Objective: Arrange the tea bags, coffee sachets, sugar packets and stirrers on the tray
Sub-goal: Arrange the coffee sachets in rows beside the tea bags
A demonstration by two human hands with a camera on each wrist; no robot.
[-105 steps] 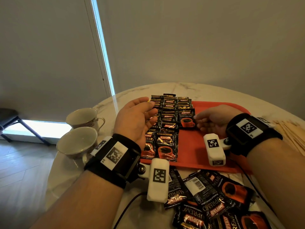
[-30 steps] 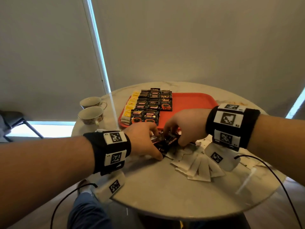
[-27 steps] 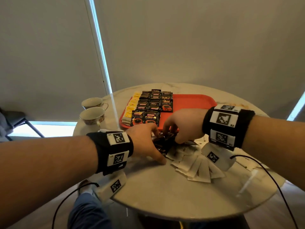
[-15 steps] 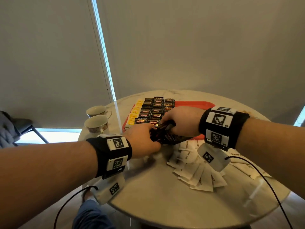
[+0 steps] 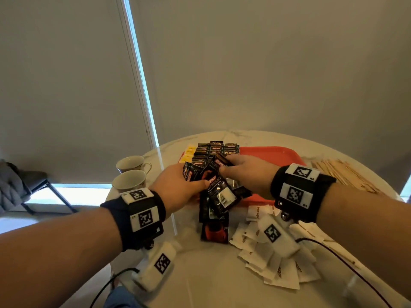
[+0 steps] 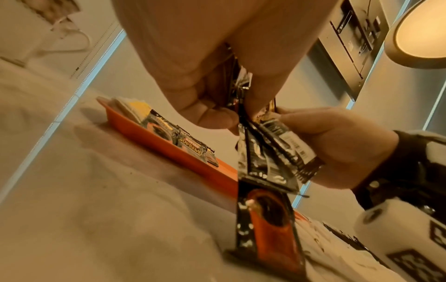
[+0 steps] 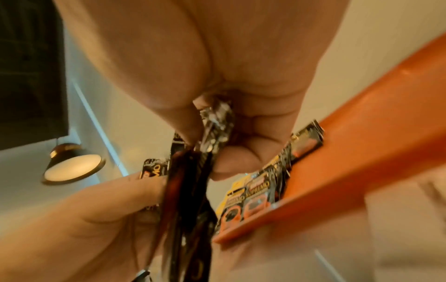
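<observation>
- Two hands work together: my left hand (image 5: 178, 185) and right hand (image 5: 246, 174) both pinch a bunch of glossy black coffee sachets (image 5: 216, 192), gathered for laying together.
- They hang just above the table (image 5: 200, 285), beside the red plastic tray (image 5: 273, 154).

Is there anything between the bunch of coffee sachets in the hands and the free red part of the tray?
Nothing visible blocks it. Both hands hold the coffee sachets over the tray's near edge; its bare right part lies just beyond.
</observation>
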